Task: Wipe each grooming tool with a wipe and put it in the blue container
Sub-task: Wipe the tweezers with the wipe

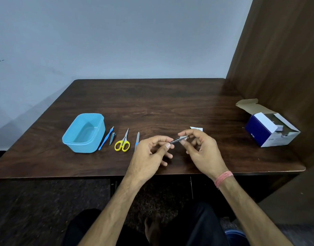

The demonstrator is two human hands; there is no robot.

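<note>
Tweezers point(175, 140) pinched (both hands), above table point(152, 103) front edge

Dark wooden table point(152, 103) — blue container point(84, 133), cuticle pusher point(105, 139), nail clipper point(112, 138), yellow-handled scissors point(122, 143), nail file point(137, 140), torn wrapper point(197, 128), open box point(269, 128).

Metal tweezers point(175, 140) midair, wipe point(184, 138) around tip, blue container point(71, 139) empty

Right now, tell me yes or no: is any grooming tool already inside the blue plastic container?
No: the blue plastic container holds nothing, and the yellow-handled scissors lie on the dark wooden table beside it.
</note>
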